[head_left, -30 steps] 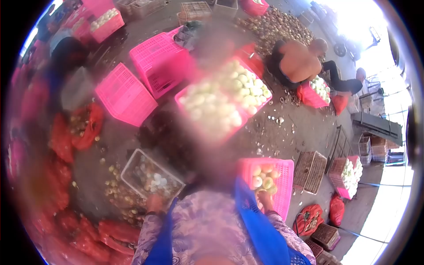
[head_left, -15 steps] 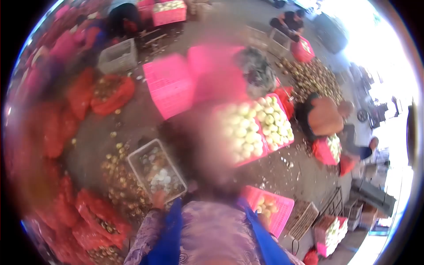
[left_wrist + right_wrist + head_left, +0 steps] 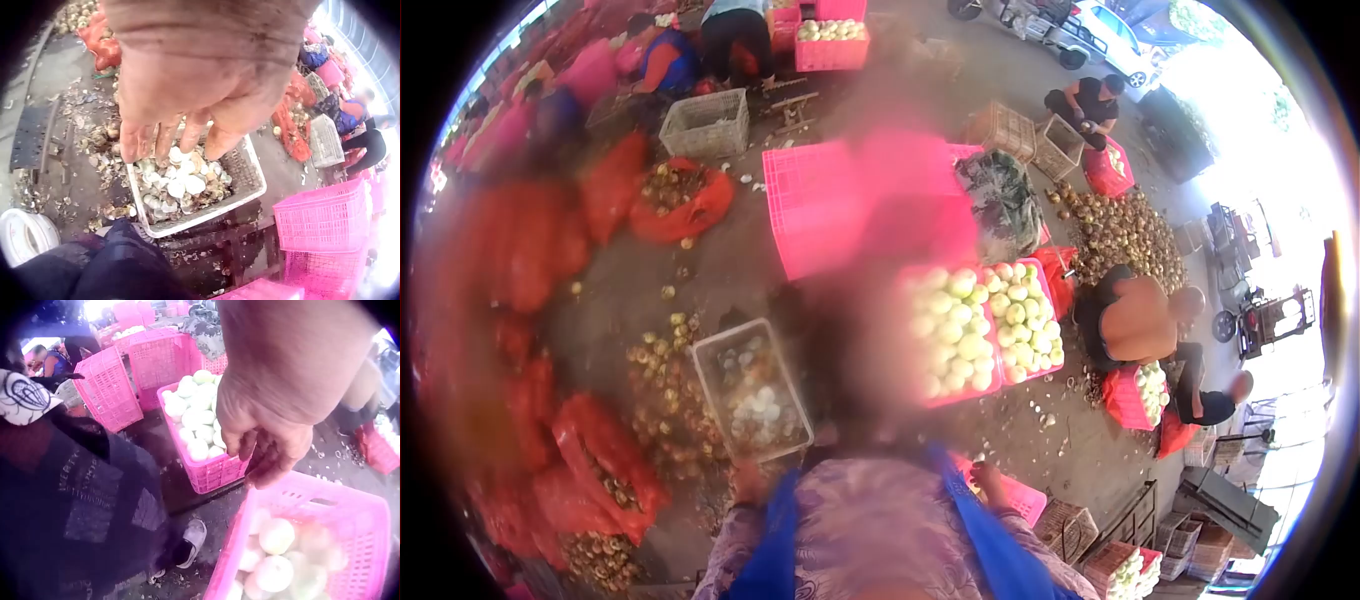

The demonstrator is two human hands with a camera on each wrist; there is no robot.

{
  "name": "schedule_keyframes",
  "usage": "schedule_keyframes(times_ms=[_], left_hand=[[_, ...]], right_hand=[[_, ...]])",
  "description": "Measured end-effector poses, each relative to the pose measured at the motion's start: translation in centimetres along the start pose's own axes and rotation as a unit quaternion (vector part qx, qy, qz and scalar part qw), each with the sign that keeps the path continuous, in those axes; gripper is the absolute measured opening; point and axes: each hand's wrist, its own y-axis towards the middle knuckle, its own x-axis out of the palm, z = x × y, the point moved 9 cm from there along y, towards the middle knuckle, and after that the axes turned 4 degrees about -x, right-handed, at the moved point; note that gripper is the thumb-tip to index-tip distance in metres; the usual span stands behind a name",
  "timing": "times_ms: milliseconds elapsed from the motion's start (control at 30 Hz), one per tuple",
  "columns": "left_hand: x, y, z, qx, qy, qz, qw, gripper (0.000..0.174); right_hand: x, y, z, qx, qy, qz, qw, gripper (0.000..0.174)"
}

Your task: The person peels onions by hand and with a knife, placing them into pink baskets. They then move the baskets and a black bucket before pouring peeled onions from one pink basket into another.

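My left hand (image 3: pixel 200 81) hangs palm down over a white plastic basket (image 3: pixel 206 223), its fingers extended and nothing in its grasp. Inside the basket lie pale onion pieces (image 3: pixel 184 178) and brownish skins. In the head view, this hand shows at the basket's near edge. Beside a corner of a pink crate (image 3: pixel 353 509), my right hand (image 3: pixel 265 444) has loosely bent fingers, with the fingertips right at the rim and no object showing between them. Peeled onions (image 3: pixel 275 572) lie in that crate.
Ahead stand two pink crates heaped with peeled onions (image 3: pixel 945 330), beside other pink crates (image 3: pixel 805 215). Loose onions (image 3: pixel 665 360) and red mesh bags (image 3: pixel 605 465) lie at left. A person (image 3: pixel 1140 315) crouches at right by an onion pile (image 3: pixel 1125 235).
The head view has swung, so the crates ahead sit farther right and lower. My right hand has come from among the onions to the crate's rim. The left hand stays at the white basket.
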Motion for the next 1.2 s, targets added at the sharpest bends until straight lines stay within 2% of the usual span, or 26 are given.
schedule_keyframes(times_ms=[100, 133, 200, 233, 267, 300, 333, 367, 400, 433, 500, 533, 567, 600, 633, 667, 700, 733, 767, 800, 833, 900, 933, 967, 1033, 1200], left_hand=[[0.4, -2.3, 1.9, -0.019, 0.105, -0.078, 0.991, 0.023], [0.7, -2.3, 2.2, -0.026, 0.115, -0.082, 0.99, 0.022], [1.0, -2.2, 3.9, -0.014, 0.133, -0.016, 0.991, 0.022], [0.1, -2.1, 3.2, -0.029, 0.148, 0.054, 0.987, 0.022], [-0.5, -2.4, 2.1, -0.077, 0.138, 0.084, 0.984, 0.022], [-0.4, -1.7, 3.4, -0.033, 0.122, 0.086, 0.988, 0.018], [-0.2, -0.8, 4.6, 0.023, 0.109, 0.084, 0.99, 0.03], [-0.1, -0.1, 4.2, 0.0, 0.099, 0.105, 0.99, 0.03], [-0.1, 0.6, 3.9, 0.003, -0.153, 0.119, 0.981, 0.028], [-0.6, 1.0, 4.4, 0.017, -0.234, 0.126, 0.964, 0.028], [-1.4, 2.0, 5.3, 0.051, -0.391, 0.137, 0.909, 0.026], [0.3, 2.2, 4.3, -0.058, -0.577, 0.079, 0.811, 0.026], [2.3, 2.0, 4.2, -0.161, -0.729, 0.016, 0.665, 0.026], [3.0, 2.2, 3.5, -0.159, -0.73, 0.019, 0.664, 0.026], [2.3, 2.2, 3.7, -0.129, -0.692, 0.025, 0.709, 0.02], [0.6, 2.2, 4.3, -0.055, -0.565, 0.062, 0.821, 0.017], [-2.4, 1.0, 6.6, 0.03, -0.34, 0.127, 0.931, 0.015], [-4.0, -0.5, 8.9, 0.063, -0.141, 0.163, 0.974, 0.017], [-7.9, -3.9, 13.3, 0.131, 0.0, 0.249, 0.96, 0.021], [-2.2, -0.3, 8.7, -0.048, 0.127, -0.012, 0.991, 0.031], [0.1, -0.1, 7.9, -0.02, 0.147, -0.033, 0.988, 0.031], [0.4, -0.2, 7.1, 0.04, 0.104, 0.117, 0.987, 0.038], [1.2, -0.1, 6.3, -0.005, 0.112, 0.081, 0.99, 0.043], [1.8, -0.2, 5.9, 0.004, 0.118, 0.078, 0.99, 0.043], [2.7, 0.3, 5.1, 0.007, 0.163, 0.033, 0.986, 0.044], [-1.5, 2.3, 7.6, 0.061, 0.191, 0.027, 0.979, 0.032]], right_hand=[[-1.2, -0.5, -3.7, -0.012, 0.05, -0.007, 0.999, 0.026], [-0.1, 1.7, -1.8, -0.08, -0.069, -0.043, 0.994, 0.029], [1.9, 5.1, 1.9, -0.229, -0.301, -0.063, 0.923, 0.034], [1.2, 5.5, -1.4, -0.221, -0.249, -0.037, 0.942, 0.035], [0.5, 5.4, -4.1, -0.202, -0.197, -0.021, 0.959, 0.035], [0.0, 5.5, -5.7, -0.188, -0.168, -0.008, 0.968, 0.036], [-0.5, 5.7, -7.5, -0.178, -0.159, -0.004, 0.971, 0.037], [-1.0, 6.1, -9.2, -0.172, -0.156, 0.001, 0.973, 0.037], [-1.4, 6.0, -10.5, -0.167, -0.158, 0.004, 0.973, 0.038], [-1.7, 5.9, -12.0, -0.167, -0.165, 0.003, 0.972, 0.038], [-2.5, 6.1, -12.8, -0.157, -0.169, 0.002, 0.973, 0.04], [-2.8, 6.1, -13.1, -0.16, -0.167, 0.004, 0.973, 0.04], [-3.0, 6.1, -13.5, -0.162, -0.165, 0.003, 0.973, 0.041], [-3.3, 6.0, -13.7, -0.168, -0.16, 0.001, 0.973, 0.042], [-3.5, 5.8, -13.5, -0.172, -0.152, 0.0, 0.973, 0.042], [-4.0, 5.3, -12.6, -0.173, -0.141, 0.001, 0.975, 0.043], [-4.3, 4.7, -11.6, -0.173, -0.126, 0.0, 0.977, 0.044], [-4.5, 3.8, -9.9, -0.162, -0.106, 0.001, 0.981, 0.044], [-4.4, 3.7, -8.8, -0.157, -0.084, -0.003, 0.984, 0.045], [-4.4, 3.0, -7.9, -0.144, -0.066, 0.002, 0.987, 0.046], [-4.6, 2.3, -7.3, -0.135, -0.062, 0.016, 0.989, 0.046], [-5.3, 1.4, -7.9, -0.137, -0.079, 0.058, 0.986, 0.048], [-5.5, 0.9, -8.0, -0.141, -0.096, 0.084, 0.982, 0.049], [-6.3, 0.6, -8.4, -0.159, -0.143, 0.129, 0.968, 0.052], [-6.4, 0.1, -7.7, -0.119, -0.117, 0.112, 0.98, 0.053], [-5.2, -1.9, -3.9, -0.041, -0.159, 0.122, 0.979, 0.05]])
